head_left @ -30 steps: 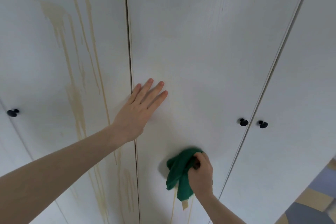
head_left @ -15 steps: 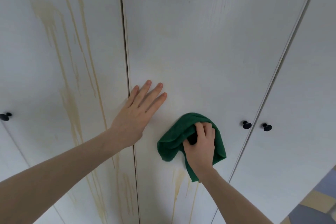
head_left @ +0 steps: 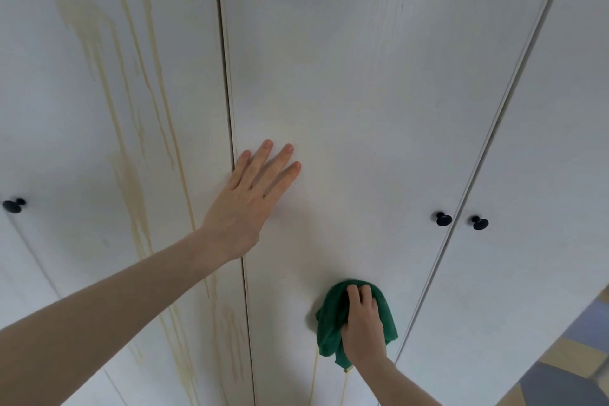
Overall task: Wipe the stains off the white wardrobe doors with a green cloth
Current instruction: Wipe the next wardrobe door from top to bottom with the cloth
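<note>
White wardrobe doors fill the view. My right hand (head_left: 362, 326) grips a bunched green cloth (head_left: 329, 323) and presses it against the lower part of the middle door (head_left: 362, 92). My left hand (head_left: 250, 201) lies flat on the same door beside its left edge, fingers straight and spread. Yellow-brown drip stains (head_left: 131, 148) run down the left door (head_left: 82, 76) in long streaks. Thin yellow streaks (head_left: 314, 379) show on the middle door just below the cloth. The middle door above the cloth looks mostly white with faint marks.
Black round knobs sit on the doors: one at the far left (head_left: 14, 205), one on the middle door's right edge (head_left: 444, 218), one on the right door (head_left: 479, 222). A patterned floor (head_left: 566, 372) shows at the bottom right.
My right hand has slid the cloth down the middle door, from beside my left hand's level to well below it. My left hand has stayed flat in place.
</note>
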The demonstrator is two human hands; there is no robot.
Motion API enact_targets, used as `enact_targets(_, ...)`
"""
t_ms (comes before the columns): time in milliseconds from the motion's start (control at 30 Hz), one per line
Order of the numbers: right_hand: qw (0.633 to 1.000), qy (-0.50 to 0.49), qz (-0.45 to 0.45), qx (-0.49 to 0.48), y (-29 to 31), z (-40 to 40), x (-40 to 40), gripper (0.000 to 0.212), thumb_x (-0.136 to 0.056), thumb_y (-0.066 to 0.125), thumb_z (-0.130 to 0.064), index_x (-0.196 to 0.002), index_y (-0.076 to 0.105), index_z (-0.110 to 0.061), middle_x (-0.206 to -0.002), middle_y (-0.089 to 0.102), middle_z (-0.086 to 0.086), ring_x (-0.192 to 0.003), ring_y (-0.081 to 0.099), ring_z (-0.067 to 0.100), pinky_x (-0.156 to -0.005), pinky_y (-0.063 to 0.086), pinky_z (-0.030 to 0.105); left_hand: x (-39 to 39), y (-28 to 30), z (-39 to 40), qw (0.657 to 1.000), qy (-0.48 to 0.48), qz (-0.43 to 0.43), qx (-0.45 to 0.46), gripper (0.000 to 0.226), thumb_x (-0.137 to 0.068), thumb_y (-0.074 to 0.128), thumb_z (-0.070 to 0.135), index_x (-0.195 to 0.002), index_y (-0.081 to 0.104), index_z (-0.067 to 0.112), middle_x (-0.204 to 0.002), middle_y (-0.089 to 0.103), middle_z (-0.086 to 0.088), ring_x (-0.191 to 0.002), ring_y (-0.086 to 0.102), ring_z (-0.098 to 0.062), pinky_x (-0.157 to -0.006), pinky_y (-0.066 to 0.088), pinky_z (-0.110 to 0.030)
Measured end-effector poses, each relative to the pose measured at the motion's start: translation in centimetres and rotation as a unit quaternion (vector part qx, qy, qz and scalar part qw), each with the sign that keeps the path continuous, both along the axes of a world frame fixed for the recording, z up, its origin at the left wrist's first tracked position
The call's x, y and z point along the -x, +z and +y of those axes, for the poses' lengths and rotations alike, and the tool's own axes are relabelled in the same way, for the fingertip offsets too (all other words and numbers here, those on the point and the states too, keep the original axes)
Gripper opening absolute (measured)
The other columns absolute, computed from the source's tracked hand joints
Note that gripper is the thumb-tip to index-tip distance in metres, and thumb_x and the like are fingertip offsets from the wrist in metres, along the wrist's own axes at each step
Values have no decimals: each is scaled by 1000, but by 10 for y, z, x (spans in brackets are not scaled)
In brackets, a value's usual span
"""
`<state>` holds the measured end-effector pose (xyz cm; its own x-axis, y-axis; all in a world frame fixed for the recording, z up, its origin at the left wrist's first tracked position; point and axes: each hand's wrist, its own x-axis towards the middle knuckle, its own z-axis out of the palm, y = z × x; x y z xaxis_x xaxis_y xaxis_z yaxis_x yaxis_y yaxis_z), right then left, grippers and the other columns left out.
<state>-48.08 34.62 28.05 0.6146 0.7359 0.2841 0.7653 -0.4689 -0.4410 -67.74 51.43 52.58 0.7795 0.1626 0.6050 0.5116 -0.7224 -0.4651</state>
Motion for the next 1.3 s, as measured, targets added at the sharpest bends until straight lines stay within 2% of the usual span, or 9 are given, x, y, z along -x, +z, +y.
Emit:
enact_targets(233, 968, 18, 97, -231, 63, -19, 1, 59, -70, 47, 21, -118, 51, -14, -115, 40, -14, -93, 55, 23, -73, 50, 30, 3, -36, -21, 999, -44, 1, 28, 111, -74, 67, -9, -166, 9, 10, -173, -5, -15, -159, -4, -42, -126, 15, -62)
enact_targets(367, 955, 50, 34, -291, 113, -19, -5, 54, -76, 59, 16, -122, 57, -11, -121, 43, -12, -104, 53, 19, -83, 51, 29, -5, -55, -28, 998, -44, 10, 53, 112, -75, 77, 5, -166, 12, 10, -173, -4, -16, -159, -4, -42, -127, 13, -61)
enact_targets(500, 950, 68, -38, -301, 128, -10, -14, 60, -72, 64, 16, -120, 57, -19, -122, 46, -9, -108, 50, 18, -81, 50, 31, -18, -59, -28, 996, -55, -6, 73, 108, -79, 78, 18, -166, 15, 10, -173, -2, -16, -159, -4, -43, -127, 13, -63)
enact_targets(633, 948, 86, -118, -284, 101, 1, -30, 53, -72, 67, 11, -114, 54, -19, -117, 48, -4, -103, 48, 23, -84, 48, 34, -28, -61, -20, 994, -71, -42, 68, 98, -83, 74, 23, -164, 22, 10, -173, 6, -15, -159, 1, -43, -126, 12, -64)
enact_targets(700, 941, 95, -154, -285, 70, 5, -41, 33, -81, 58, -5, -111, 55, -18, -115, 50, -1, -101, 48, 24, -86, 47, 35, -35, -69, -13, 993, -79, -66, 55, 93, -84, 74, 22, -163, 26, 10, -173, 11, -15, -159, 4, -43, -127, 9, -63)
enact_targets(767, 940, 99, -173, -278, 33, 4, -50, 29, -83, 50, -13, -111, 55, -17, -114, 50, 0, -98, 48, 25, -84, 48, 34, -40, -76, -7, 991, -87, -94, 46, 88, -85, 73, 22, -162, 30, 9, -171, 16, -16, -159, 6, -43, -127, 7, -63)
enact_targets(900, 946, 126, -180, -237, -51, -9, -61, 31, -81, 50, -15, -112, 55, -18, -112, 50, -2, -93, 48, 23, -69, 59, 40, -52, -85, -1, 985, -105, -129, 40, 81, -89, 66, 24, -160, 31, 6, -170, 17, -20, -158, 4, -46, -125, 3, -65)
enact_targets(1067, 952, 131, -153, -231, -105, -15, -63, 32, -76, 50, -17, -107, 54, -21, -111, 49, -4, -94, 47, 20, -47, 51, 31, -64, -93, 0, 980, -106, -165, 24, 77, -91, 62, 28, -157, 34, 0, -168, 18, -26, -155, 7, -53, -124, 3, -70)
enact_targets(1300, 889, 188, -112, -402, -61, -11, -69, 33, -81, 66, -10, -112, 63, -20, -118, 54, -6, -106, 57, 16, -89, 48, 21, -83, -122, -11, 971, -144, -187, -21, 71, -94, 56, 26, -157, 35, 3, -169, 20, -20, -158, 10, -43, -126, 1, -64)
